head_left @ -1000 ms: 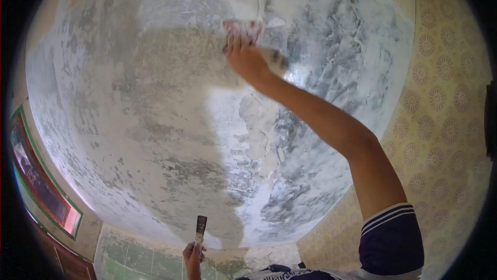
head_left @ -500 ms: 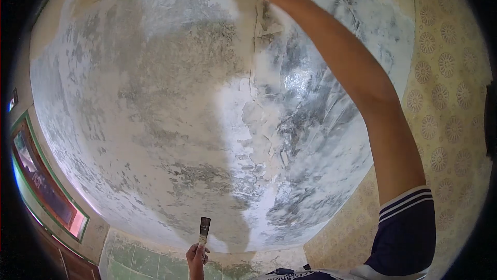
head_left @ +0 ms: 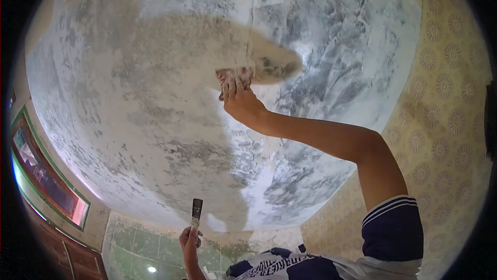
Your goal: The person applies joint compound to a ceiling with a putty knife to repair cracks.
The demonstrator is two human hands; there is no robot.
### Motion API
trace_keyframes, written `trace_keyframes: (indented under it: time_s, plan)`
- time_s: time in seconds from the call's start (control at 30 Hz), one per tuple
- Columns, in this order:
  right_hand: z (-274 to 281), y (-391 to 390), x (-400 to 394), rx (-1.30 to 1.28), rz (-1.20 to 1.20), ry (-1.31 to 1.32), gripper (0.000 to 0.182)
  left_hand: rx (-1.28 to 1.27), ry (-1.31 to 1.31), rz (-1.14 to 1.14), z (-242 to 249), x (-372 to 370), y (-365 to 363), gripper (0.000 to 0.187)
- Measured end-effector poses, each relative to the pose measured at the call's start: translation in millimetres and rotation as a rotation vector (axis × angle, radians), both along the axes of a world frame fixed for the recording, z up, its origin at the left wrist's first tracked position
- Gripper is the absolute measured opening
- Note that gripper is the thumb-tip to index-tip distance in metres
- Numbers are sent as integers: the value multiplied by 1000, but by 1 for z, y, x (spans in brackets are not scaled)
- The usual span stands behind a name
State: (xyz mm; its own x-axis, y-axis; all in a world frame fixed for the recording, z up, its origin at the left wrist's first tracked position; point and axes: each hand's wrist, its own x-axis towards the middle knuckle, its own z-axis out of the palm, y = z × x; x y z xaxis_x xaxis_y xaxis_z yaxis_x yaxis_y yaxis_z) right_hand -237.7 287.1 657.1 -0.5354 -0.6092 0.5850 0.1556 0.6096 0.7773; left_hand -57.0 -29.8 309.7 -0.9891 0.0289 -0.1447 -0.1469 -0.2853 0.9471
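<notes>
Head view, looking straight up: the right hand [head_left: 239,100] is raised on a long arm and pressed to the ceiling [head_left: 155,99], fingers closed over a pinkish, plaster-caked pad [head_left: 234,76] that looks like sandpaper or a sponge, though which I cannot tell. The pad lies flat against the surface just above the fingertips, at the near edge of a fresh pale smear [head_left: 269,65] that spreads away from the hand toward the right. A thin crack [head_left: 252,16] climbs from the pad toward the top of the frame, so its long axis runs directly away from the knuckles, in line with the forearm. Rougher, flaking patches [head_left: 259,150] sit below the wrist, on the arm's side. Down at the bottom edge the left hand [head_left: 187,238] is wrapped around the handle of a narrow scraper [head_left: 196,211], blade upright and pointing at the ceiling but well apart from it, touching nothing. The right hand is the one on the surface; the left is well short of it. Patterned wallpaper [head_left: 440,124] runs down the right side, a green-framed window [head_left: 46,187] sits at the left.
</notes>
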Motion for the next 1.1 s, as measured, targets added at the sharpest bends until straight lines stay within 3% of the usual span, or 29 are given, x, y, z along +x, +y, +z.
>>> trace_keyframes:
  time_s: [0.07,0.2,0.27,0.3,0.33,0.37,0.43,0.47,0.53,0.6,0.63,0.73,0.83,0.9,0.97,1.03,1.1]
  plan:
    - [11,-5,32,139,8,-165,50,12,38,16,4,-1,-2,21]
    - [107,-7,53,100,65,294,50,-43,61,-3,4,-9,-1,24]
    - [167,-5,54,-167,30,55,54,-13,46,-5,6,-11,4,21]
    - [187,0,44,-55,81,319,53,-17,41,-4,9,-13,7,21]
    - [214,2,39,-185,44,81,48,-23,53,-28,12,-14,12,21]
    - [227,8,23,-187,45,76,48,-28,64,-53,12,-16,14,21]
    - [234,14,-5,-139,101,410,41,-18,53,-47,5,-19,19,21]
    - [223,18,-12,-140,101,401,41,-6,54,-57,7,-20,21,21]
    - [188,20,-12,-65,-117,120,36,4,49,-68,8,-20,22,22]
    - [117,26,-26,48,24,394,37,37,66,-72,8,-19,22,21]
    - [79,32,-33,42,58,391,44,38,60,-71,7,-19,22,21]
    - [-31,22,-1,-53,30,38,52,-3,61,-74,6,-15,18,21]
    - [-93,14,44,-63,82,-198,51,-51,49,-80,10,-16,12,21]
    - [-104,13,65,-159,201,-189,43,-46,64,-62,11,-15,11,22]
    - [-91,6,94,-934,223,-688,36,-38,59,-64,7,-18,11,22]
    - [-107,23,92,-1170,354,-676,24,-37,40,-63,9,-18,12,22]
    - [-132,32,87,-1572,723,-593,31,-30,50,-53,20,-21,21,22]
